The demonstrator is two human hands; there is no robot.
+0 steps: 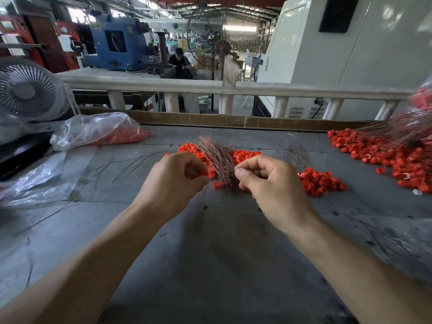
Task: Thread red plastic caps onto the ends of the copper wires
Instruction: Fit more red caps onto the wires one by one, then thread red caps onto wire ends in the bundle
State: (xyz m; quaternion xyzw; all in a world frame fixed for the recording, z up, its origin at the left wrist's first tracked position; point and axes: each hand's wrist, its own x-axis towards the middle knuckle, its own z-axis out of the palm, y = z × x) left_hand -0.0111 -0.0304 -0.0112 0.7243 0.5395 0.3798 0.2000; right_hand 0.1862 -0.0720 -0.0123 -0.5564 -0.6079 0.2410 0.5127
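Note:
A bundle of thin copper wires (216, 157) lies across a heap of red plastic caps (243, 154) in the middle of the grey table (210, 242). My left hand (173, 181) is curled just left of the bundle and pinches a red cap (203, 173) at its fingertips. My right hand (268, 181) is curled just right of the bundle, thumb against forefinger at the wires; the wire it pinches is too thin to make out clearly. More caps (320, 181) lie behind my right hand.
A large spread of red caps with capped wires (395, 146) fills the right side. A clear plastic bag of caps (100, 132) and a white fan (28, 90) sit at the left. A cardboard strip (187, 118) edges the table's far side.

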